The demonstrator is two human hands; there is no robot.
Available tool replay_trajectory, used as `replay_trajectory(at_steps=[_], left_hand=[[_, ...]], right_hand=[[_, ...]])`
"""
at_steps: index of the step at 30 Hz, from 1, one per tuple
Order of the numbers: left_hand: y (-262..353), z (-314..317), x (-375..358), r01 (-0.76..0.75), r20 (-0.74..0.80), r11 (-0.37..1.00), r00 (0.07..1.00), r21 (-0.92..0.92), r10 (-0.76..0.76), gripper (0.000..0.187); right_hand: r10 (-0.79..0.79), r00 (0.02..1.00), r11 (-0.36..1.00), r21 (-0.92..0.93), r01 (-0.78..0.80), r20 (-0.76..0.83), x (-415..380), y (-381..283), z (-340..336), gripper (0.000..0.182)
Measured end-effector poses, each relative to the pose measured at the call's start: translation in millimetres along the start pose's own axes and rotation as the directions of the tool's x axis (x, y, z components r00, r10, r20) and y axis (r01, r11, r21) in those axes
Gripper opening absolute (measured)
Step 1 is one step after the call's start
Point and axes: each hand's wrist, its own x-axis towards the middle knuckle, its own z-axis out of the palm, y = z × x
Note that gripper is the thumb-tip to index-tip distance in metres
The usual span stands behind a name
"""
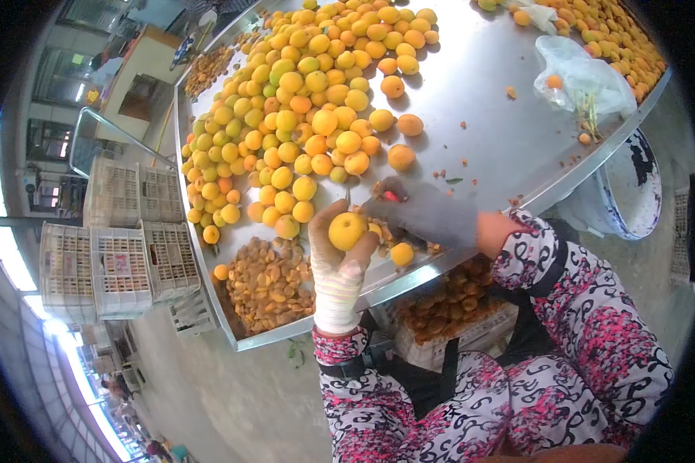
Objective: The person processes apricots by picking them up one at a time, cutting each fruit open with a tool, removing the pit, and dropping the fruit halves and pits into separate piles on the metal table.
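Left hand [337, 266] around fruit [347, 234], dimple [350, 224] upward

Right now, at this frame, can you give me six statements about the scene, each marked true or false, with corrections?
1. The left hand holds a yellow fruit. True.
2. Both hands are bare. False: the right hand wears a gray glove, and the left wears a pale striped one.
3. Crates stand left of the metal table in the picture. True.
4. The larger plastic bag lies on the floor. False: the larger plastic bag lies on the table.
5. A stained bucket stands by the table's right side. True.
6. The sleeves are plain black. False: they are patterned sleeves in pink, white and black.
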Motion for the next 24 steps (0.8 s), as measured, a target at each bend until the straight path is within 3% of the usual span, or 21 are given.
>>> replay_trajectory(at_steps=[2,3,5,6,8,11,18,24], left_hand=[[1,-12,-1,0.023,0.124,0.988,0.992,-0.154,-0.003,0.051],[1,-17,-1,0.044,0.186,0.973,0.982,-0.227,-0.001,0.051],[1,-22,-2,0.075,0.206,0.966,0.978,-0.247,-0.024,0.052],[2,-24,-2,0.086,0.222,0.962,0.975,-0.260,-0.027,0.052],[4,-24,-2,0.098,0.239,0.957,0.971,-0.272,-0.031,0.052],[5,-24,-2,0.102,0.248,0.949,0.968,-0.299,-0.027,0.054],[-2,-24,-2,0.125,0.236,0.964,0.969,-0.235,-0.069,0.051],[1,-18,-4,0.148,0.246,0.973,0.964,-0.174,-0.103,0.047]], right_hand=[[-0.138,0.976,0.987,-0.106,0.121,-0.170,-9,-9,-3,0.038],[-0.137,0.976,0.987,-0.100,0.122,-0.167,-6,-2,-7,0.038],[-0.566,0.819,0.770,-0.417,0.484,-0.096,-1,9,-12,0.039],[-0.566,0.819,0.771,-0.415,0.484,-0.096,-3,8,-12,0.039],[-0.371,0.922,0.926,-0.120,0.357,-0.116,-11,2,-11,0.039],[-0.427,0.901,0.878,-0.274,0.392,-0.079,-10,5,-8,0.039],[-0.472,0.880,0.847,-0.308,0.433,-0.061,-8,15,-1,0.041],[-0.439,0.897,0.860,-0.264,0.436,0.052,-11,9,0,0.044]])
